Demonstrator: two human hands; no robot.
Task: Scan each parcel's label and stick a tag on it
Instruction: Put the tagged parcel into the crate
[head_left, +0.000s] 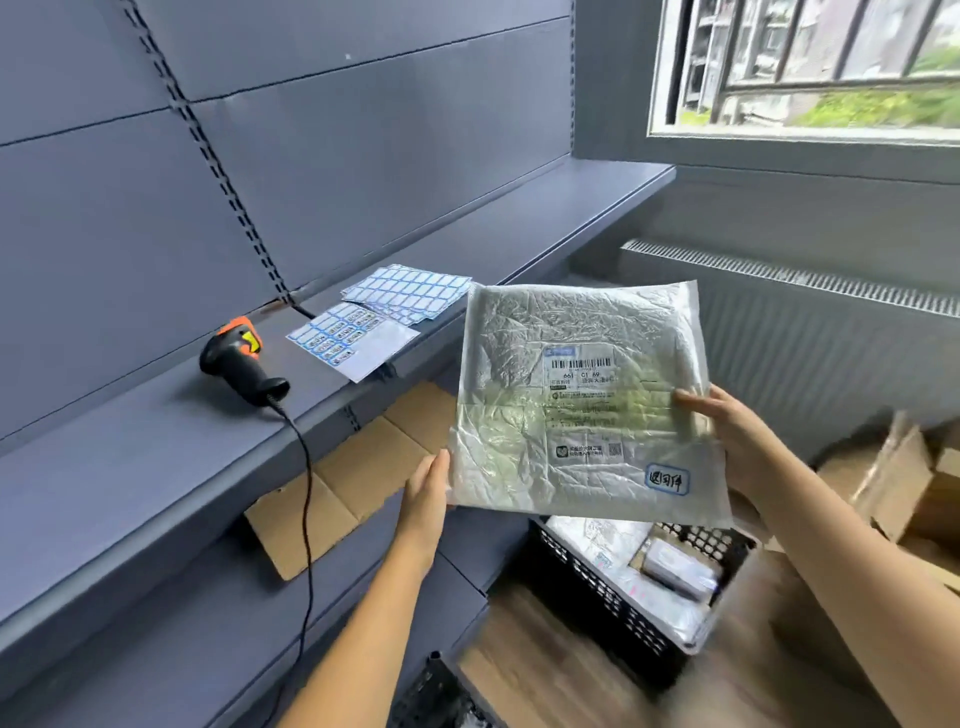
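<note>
Your right hand (737, 436) pinches the parcel (519, 332) at its right edge, thumb on front, fingers behind. Your left hand (426, 493) grips the lower-left edge, forearm angled up from below. The parcel is held in mid-air, face toward you, shipping label (582, 374) centred, 1 blue-bordered tag (667, 479) stuck at its lower-right corner. The grey shelf (130, 467) on the left carries the scanner (236, 358) and tag sheets (374, 317). The black crate (587, 597) of parcels sits below, partly hidden by the parcel.
</note>
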